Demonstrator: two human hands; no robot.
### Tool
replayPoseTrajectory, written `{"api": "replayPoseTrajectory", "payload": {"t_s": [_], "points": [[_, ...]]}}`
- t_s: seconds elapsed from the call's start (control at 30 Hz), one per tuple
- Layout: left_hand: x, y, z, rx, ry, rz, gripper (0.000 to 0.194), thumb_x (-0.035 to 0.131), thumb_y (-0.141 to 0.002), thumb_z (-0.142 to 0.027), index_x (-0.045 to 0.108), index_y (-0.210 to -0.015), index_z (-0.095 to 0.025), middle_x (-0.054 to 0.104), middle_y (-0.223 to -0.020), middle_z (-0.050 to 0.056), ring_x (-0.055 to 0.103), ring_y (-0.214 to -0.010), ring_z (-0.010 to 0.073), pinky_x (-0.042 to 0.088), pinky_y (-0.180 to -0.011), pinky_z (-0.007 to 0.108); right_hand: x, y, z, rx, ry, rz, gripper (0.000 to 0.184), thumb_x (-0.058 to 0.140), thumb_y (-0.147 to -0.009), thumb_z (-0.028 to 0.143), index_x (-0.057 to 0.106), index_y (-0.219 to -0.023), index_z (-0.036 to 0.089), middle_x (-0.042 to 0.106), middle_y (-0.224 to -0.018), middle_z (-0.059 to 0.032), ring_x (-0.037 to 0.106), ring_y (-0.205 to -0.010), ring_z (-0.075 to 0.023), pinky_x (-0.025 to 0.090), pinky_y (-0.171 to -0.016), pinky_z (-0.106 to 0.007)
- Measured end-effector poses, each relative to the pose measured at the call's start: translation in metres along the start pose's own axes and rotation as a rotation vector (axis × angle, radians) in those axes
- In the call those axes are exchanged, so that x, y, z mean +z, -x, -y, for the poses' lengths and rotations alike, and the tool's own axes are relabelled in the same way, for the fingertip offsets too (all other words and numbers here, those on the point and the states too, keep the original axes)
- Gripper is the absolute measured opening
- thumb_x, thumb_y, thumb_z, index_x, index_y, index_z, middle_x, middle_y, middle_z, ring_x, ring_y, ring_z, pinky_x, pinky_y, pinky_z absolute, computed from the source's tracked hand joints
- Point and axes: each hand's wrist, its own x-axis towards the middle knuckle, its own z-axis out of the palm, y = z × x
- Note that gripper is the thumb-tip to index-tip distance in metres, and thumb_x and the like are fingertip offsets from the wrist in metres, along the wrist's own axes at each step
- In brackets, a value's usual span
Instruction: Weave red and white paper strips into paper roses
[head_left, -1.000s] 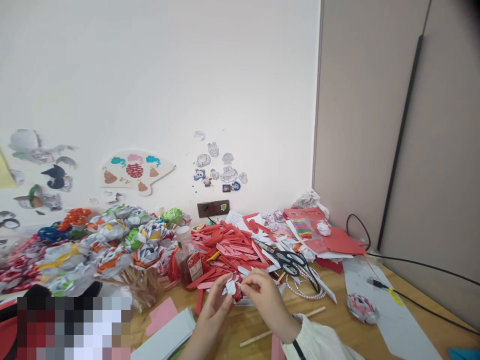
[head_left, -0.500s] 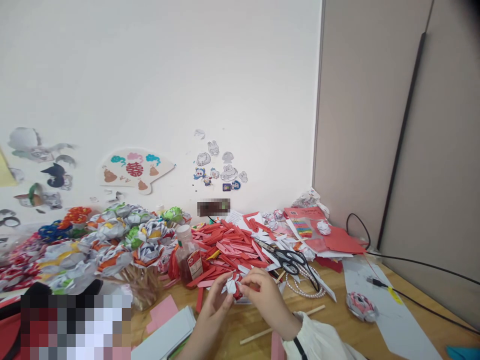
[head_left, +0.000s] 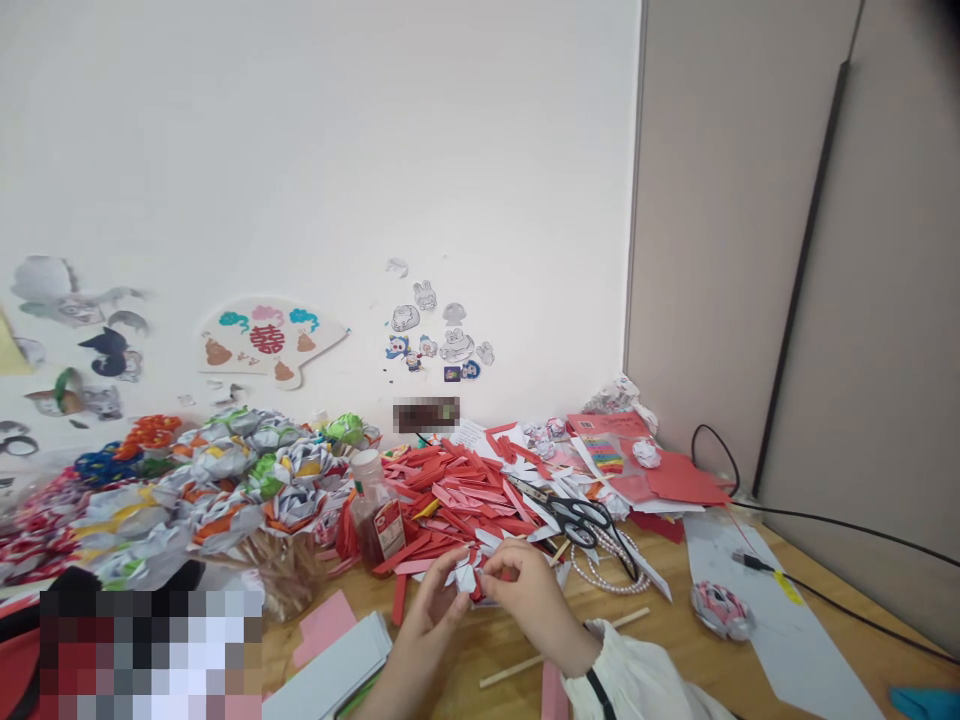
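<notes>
Between my two hands is a small white and red folded-paper flower (head_left: 465, 573). My left hand (head_left: 430, 612) grips it from the left, thumb and fingers closed round its edge. From the right, my right hand (head_left: 529, 590) pinches the flower's other side with thumb and forefinger. Right behind the hands lies a heap of red and pink folded paper strips (head_left: 457, 490). A bottle of brownish liquid (head_left: 375, 525) with a white cap stands left of the heap. Black-handled scissors (head_left: 581, 520) rest on the heap's right side.
Paper flowers on sticks (head_left: 225, 470) crowd the left. A pearl string (head_left: 600, 585) lies by the scissors, a wooden stick (head_left: 517, 670) near my right wrist. Paper sheets (head_left: 337, 670) are at front left. A pink and white paper flower (head_left: 721, 610) and a black cable (head_left: 847, 617) are on the right.
My hands stay at the flower, with only a slight shift of the fingers and of the flower's tilt. The other things on the table look the same.
</notes>
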Motion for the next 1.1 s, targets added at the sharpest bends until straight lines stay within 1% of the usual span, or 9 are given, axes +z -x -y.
{"api": "replayPoseTrajectory", "payload": {"t_s": [0.13,0.27,0.4,0.5,0.63,0.8,0.9,0.97,1.1], "points": [[-0.002,-0.003,0.001,0.013,0.039,0.022,0.040,0.071,-0.067,-0.040,0.064,-0.104,-0.025,0.061,-0.118,0.008,0.045,-0.120,0.0301,0.035,-0.100,0.039,-0.001,0.000,-0.002,-0.040,-0.008,-0.007,0.011,0.065,-0.071,0.022,0.069,-0.061,0.020,0.063,-0.067,-0.0007,0.055,-0.072,-0.0162,0.039,-0.064,-0.024],[-0.003,-0.005,0.001,-0.053,0.150,0.022,0.036,0.065,-0.073,-0.043,0.062,-0.104,-0.026,0.063,-0.112,0.007,0.052,-0.109,0.0279,0.042,-0.090,0.037,-0.003,0.000,-0.001,-0.072,-0.055,0.027,0.009,0.064,-0.074,0.024,0.071,-0.069,0.020,0.065,-0.074,-0.0016,0.057,-0.077,-0.0174,0.041,-0.071,-0.026],[-0.004,-0.005,0.004,-0.074,0.154,-0.012,0.032,0.068,-0.070,-0.041,0.063,-0.098,-0.026,0.064,-0.105,0.005,0.056,-0.100,0.0245,0.043,-0.086,0.035,-0.003,0.002,0.004,-0.033,-0.053,0.035,0.006,0.067,-0.070,0.020,0.070,-0.065,0.019,0.063,-0.070,-0.0008,0.056,-0.072,-0.0167,0.040,-0.067,-0.026],[-0.003,-0.005,0.005,-0.092,0.195,-0.010,0.032,0.069,-0.070,-0.038,0.063,-0.099,-0.027,0.063,-0.110,0.005,0.056,-0.103,0.0249,0.042,-0.088,0.036,-0.002,0.002,0.006,-0.008,-0.045,0.033,0.005,0.068,-0.068,0.019,0.069,-0.063,0.018,0.062,-0.068,-0.0004,0.055,-0.070,-0.0160,0.039,-0.065,-0.025],[-0.001,-0.005,0.000,-0.130,0.413,0.052,0.037,0.067,-0.071,-0.035,0.062,-0.107,-0.026,0.060,-0.119,0.008,0.054,-0.110,0.0282,0.041,-0.092,0.039,-0.007,0.000,0.008,-0.031,-0.090,-0.009,0.013,0.062,-0.074,0.026,0.067,-0.066,0.017,0.062,-0.069,-0.0011,0.055,-0.069,-0.0159,0.040,-0.064,-0.025],[0.000,-0.005,-0.007,-0.187,0.582,0.099,0.031,0.058,-0.079,-0.030,0.061,-0.110,-0.025,0.065,-0.113,0.006,0.054,-0.112,0.0262,0.042,-0.093,0.040,-0.012,-0.002,0.008,0.001,-0.135,-0.090,0.021,0.053,-0.080,0.030,0.064,-0.068,0.016,0.063,-0.070,-0.0032,0.056,-0.068,-0.0170,0.040,-0.063,-0.025],[0.000,-0.004,-0.010,-0.203,0.598,0.090,0.027,0.055,-0.083,-0.032,0.063,-0.107,-0.023,0.066,-0.108,0.005,0.056,-0.107,0.0237,0.043,-0.093,0.039,-0.009,-0.002,0.005,-0.024,-0.094,-0.082,0.017,0.056,-0.078,0.026,0.064,-0.066,0.017,0.062,-0.069,-0.0024,0.056,-0.068,-0.0165,0.040,-0.062,-0.025],[0.000,-0.002,-0.011,-0.190,0.582,0.089,0.026,0.055,-0.084,-0.033,0.063,-0.106,-0.024,0.065,-0.110,0.005,0.057,-0.107,0.0220,0.043,-0.092,0.036,-0.006,-0.001,0.004,-0.049,-0.070,-0.061,0.013,0.057,-0.076,0.023,0.064,-0.066,0.017,0.062,-0.069,-0.0018,0.055,-0.069,-0.0161,0.039,-0.063,-0.024],[0.000,0.000,-0.010,-0.168,0.489,0.106,0.031,0.058,-0.081,-0.036,0.060,-0.111,-0.027,0.064,-0.114,0.005,0.058,-0.105,0.0223,0.045,-0.088,0.034,-0.005,0.000,0.005,-0.074,-0.069,-0.065,0.015,0.056,-0.078,0.023,0.063,-0.067,0.017,0.060,-0.070,-0.0021,0.055,-0.070,-0.0162,0.040,-0.064,-0.025]]}}
